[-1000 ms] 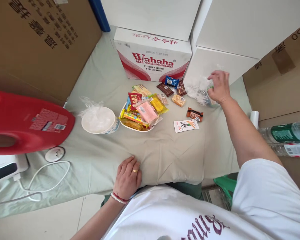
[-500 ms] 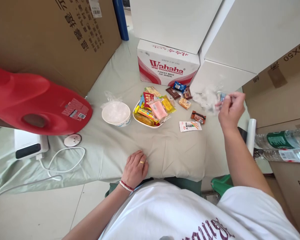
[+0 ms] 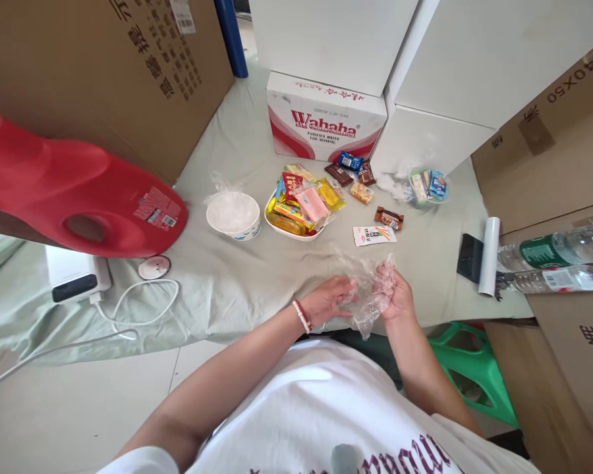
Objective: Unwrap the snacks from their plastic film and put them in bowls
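Note:
A crumpled clear plastic film cover [image 3: 368,306] is held up in front of my body, above the table's near edge. My right hand [image 3: 399,296] is closed around its right side. My left hand [image 3: 326,301] has its fingers and thumb at the left side, with film between them. Beyond lie a white snack packet [image 3: 374,236] and a brown-wrapped snack [image 3: 389,218]. A white dish [image 3: 289,232] is heaped with wrapped snacks. To its left stands a paper bowl [image 3: 234,214] with clear film over it. At the right, a clear bowl [image 3: 429,186] holds several packets.
Several small wrapped snacks [image 3: 338,174] lie before the Wahaha carton [image 3: 326,122]. At the left are a red jug [image 3: 89,191], a white device [image 3: 76,276] and its cable [image 3: 143,283]. Plastic bottles [image 3: 548,253], a white roll [image 3: 489,257] and a green stool [image 3: 474,368] are at the right.
My right hand has come from the clear bowl at the right to the near middle, bringing plastic film. My left hand has lifted off the table and moved right to the film.

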Motion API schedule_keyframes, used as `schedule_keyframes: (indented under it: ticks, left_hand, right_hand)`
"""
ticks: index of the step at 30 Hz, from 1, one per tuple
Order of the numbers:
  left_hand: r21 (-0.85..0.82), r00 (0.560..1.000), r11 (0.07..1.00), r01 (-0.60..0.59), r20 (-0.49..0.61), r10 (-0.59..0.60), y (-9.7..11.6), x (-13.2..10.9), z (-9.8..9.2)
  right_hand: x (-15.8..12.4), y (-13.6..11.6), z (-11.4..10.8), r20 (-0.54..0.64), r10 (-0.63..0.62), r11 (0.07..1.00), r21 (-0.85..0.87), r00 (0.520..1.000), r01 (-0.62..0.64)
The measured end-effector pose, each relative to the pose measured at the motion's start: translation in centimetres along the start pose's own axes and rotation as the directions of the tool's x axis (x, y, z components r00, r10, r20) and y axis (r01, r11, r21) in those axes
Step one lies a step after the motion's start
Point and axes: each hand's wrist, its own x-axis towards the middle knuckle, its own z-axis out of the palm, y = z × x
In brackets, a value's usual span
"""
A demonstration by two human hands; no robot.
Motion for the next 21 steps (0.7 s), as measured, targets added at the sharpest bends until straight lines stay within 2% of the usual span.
schedule_keyframes:
  ticks: [2, 4, 6, 8, 10, 11, 14, 17, 19, 21]
  left_hand:
    - [-0.022, 0.998, 0.998, 0.056, -0.002, -0.056, 0.3, 0.8, 0.2]
    - [-0.024, 0.992, 0.999, 0.021, -0.121, -0.023, 0.4, 1.0, -0.3]
    - [-0.024, 0.956, 0.997, -0.076, -0.288, 0.065, 0.3, 0.7, -1.2]
    - [-0.014, 0.902, 0.988, -0.156, -0.41, 0.137, 0.2, -0.1, -2.4]
    - [-0.003, 0.868, 0.98, -0.201, -0.464, 0.176, 0.1, -1.3, -3.7]
    - [0.004, 0.854, 0.975, -0.222, -0.483, 0.196, 0.1, -2.0, -4.3]
    - [0.034, 0.811, 0.971, -0.235, -0.544, 0.215, -0.4, -4.4, -6.2]
    - [0.105, 0.76, 0.977, -0.184, -0.616, 0.209, -0.8, -6.9, -8.0]
    - [0.267, 0.677, 0.949, -0.167, -0.669, 0.307, -0.6, -8.6, -8.8]
    - [0.548, 0.534, 0.822, -0.153, -0.654, 0.536, 0.1, -9.9, -8.9]
  right_hand:
    - [-0.1, 0.5, 0.2, -0.005, -0.039, 0.999, -0.018, 0.999, 0.039]
    - [-0.1, 0.5, 0.1, -0.05, -0.142, 0.988, -0.064, 0.989, 0.138]
    - [0.1, 0.5, -0.5, -0.127, -0.298, 0.946, -0.17, 0.946, 0.276]
    - [0.5, 0.5, -1.7, -0.199, -0.438, 0.874, -0.322, 0.877, 0.364]
    - [0.9, 0.7, -3.0, -0.241, -0.507, 0.811, -0.458, 0.828, 0.363]
    - [1.1, 1.0, -3.6, -0.254, -0.514, 0.791, -0.51, 0.819, 0.338]
    - [1.6, 1.9, -4.7, -0.272, -0.488, 0.755, -0.608, 0.829, 0.245]
    - [2.0, 2.7, -4.9, -0.262, -0.45, 0.733, -0.654, 0.854, 0.186]
    - [2.4, 2.8, -4.6, -0.235, -0.415, 0.724, -0.67, 0.879, 0.163]
    - [2.8, 2.6, -4.2, -0.196, -0.384, 0.707, -0.691, 0.902, 0.151]
